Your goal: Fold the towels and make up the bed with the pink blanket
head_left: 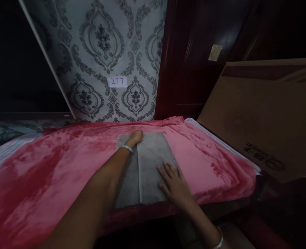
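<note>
A folded grey cloth (150, 155) lies flat on a pink plush blanket (64, 162) that covers a bed. My left hand (136, 137) reaches to the far edge of the cloth, its fingers curled on the cloth's top edge; a silver bangle sits on that wrist. My right hand (175, 183) lies flat on the near right part of the cloth with its fingers spread. A fold line runs lengthwise down the cloth between my two hands.
Patterned grey wallpaper (103, 52) rises behind the bed and bears a small label reading 277 (117, 82). A dark red wooden door (194, 58) stands at the right. A large cardboard sheet (267, 117) leans beside the bed's right edge.
</note>
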Demonstrator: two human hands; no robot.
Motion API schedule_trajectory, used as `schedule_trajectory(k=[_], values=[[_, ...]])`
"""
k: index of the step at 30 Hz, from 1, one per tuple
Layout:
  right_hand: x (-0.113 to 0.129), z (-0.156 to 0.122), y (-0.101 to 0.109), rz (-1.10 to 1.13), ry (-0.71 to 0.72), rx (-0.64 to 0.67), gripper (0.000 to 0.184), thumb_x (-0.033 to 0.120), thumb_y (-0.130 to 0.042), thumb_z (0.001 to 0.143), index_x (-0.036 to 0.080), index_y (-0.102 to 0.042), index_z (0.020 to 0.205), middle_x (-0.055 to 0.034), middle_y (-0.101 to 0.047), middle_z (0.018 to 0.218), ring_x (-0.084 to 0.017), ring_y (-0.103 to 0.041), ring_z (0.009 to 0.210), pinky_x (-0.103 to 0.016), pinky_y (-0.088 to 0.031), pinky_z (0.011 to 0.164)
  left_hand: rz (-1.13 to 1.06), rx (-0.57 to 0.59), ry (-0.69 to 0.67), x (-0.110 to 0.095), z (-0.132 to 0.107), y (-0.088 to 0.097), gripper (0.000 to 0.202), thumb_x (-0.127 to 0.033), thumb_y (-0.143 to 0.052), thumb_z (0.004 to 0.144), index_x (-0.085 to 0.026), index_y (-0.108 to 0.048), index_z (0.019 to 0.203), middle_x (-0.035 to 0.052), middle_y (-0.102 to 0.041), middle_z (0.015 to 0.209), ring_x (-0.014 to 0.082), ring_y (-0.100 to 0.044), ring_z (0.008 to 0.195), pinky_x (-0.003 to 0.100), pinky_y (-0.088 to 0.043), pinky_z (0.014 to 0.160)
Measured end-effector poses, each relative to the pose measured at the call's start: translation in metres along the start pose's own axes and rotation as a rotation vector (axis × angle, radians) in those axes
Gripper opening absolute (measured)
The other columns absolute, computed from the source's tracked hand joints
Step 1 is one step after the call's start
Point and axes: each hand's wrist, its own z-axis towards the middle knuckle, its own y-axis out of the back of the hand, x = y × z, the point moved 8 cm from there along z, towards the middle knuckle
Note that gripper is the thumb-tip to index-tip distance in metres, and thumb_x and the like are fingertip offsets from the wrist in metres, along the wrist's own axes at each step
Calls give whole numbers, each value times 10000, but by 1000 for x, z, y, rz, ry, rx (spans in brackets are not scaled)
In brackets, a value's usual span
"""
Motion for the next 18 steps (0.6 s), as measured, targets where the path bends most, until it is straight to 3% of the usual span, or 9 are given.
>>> schedule_trajectory(k=[6, 12, 18], values=[[44, 9, -1, 79, 187, 89, 678, 451, -575, 981, 363, -296, 1592, -55, -147, 1690, -324, -85, 1555, -660, -92, 1211, -58, -13, 12, 8, 12, -5, 338, -386, -596, 970, -166, -624, 1226, 99, -649, 1235, 227, -636, 1104, 465, -536, 968], [54, 22, 0, 96, 221, 116, 711, 463, -596, 969, 367, -278, 1598, -56, -109, 1697, -350, -38, 1555, -687, -73, 1200, -87, 2, 39, 13, 22, -16, 333, -402, -565, 980, -157, -633, 1195, 100, -664, 1216, 230, -638, 1096, 460, -509, 979], [57, 18, -12, 109, 264, 139, 715, 501, -584, 970, 393, -261, 1598, -21, -74, 1702, -354, 19, 1554, -697, -28, 1199, -108, -12, 34, 16, 14, -26, 262, -284, -473, 996, -181, -640, 1171, 121, -685, 1243, 235, -629, 1123, 344, -476, 957]])
